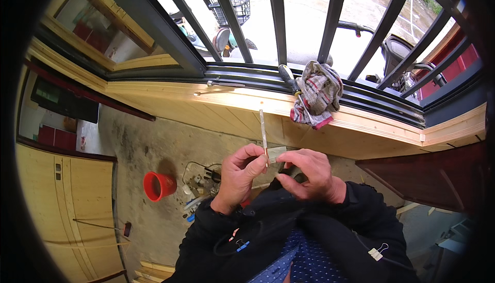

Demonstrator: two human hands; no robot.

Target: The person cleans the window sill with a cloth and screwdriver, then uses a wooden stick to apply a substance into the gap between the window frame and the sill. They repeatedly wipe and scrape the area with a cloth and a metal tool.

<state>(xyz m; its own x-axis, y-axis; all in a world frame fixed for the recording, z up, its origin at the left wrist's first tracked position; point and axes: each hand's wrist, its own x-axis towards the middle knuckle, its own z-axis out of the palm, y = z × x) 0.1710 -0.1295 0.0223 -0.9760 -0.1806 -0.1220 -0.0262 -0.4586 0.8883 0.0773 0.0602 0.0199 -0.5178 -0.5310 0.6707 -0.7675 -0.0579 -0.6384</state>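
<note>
In front of my chest, my left hand [242, 172] pinches a thin, pale, straight stick [263, 128] between thumb and forefinger. The stick points up and away, its far tip close to the wooden window ledge [237, 96]; its exact kind is unclear. Just right of the stick's lower end is my right hand [308, 173], its forefinger and thumb apart and nothing plainly held. A crumpled grey knitted cloth with red edging [319, 92] lies on the ledge. Beside it, partly under the cloth, rests a screwdriver with a dark and yellow handle [290, 79].
Dark window bars [278, 20] rise behind the ledge. A slim metal tool [224, 84] lies along the window track. Below, on the concrete floor, stand a red bucket [159, 186] and a scatter of tools and cables [198, 190]. A dark red panel [423, 180] slants at right.
</note>
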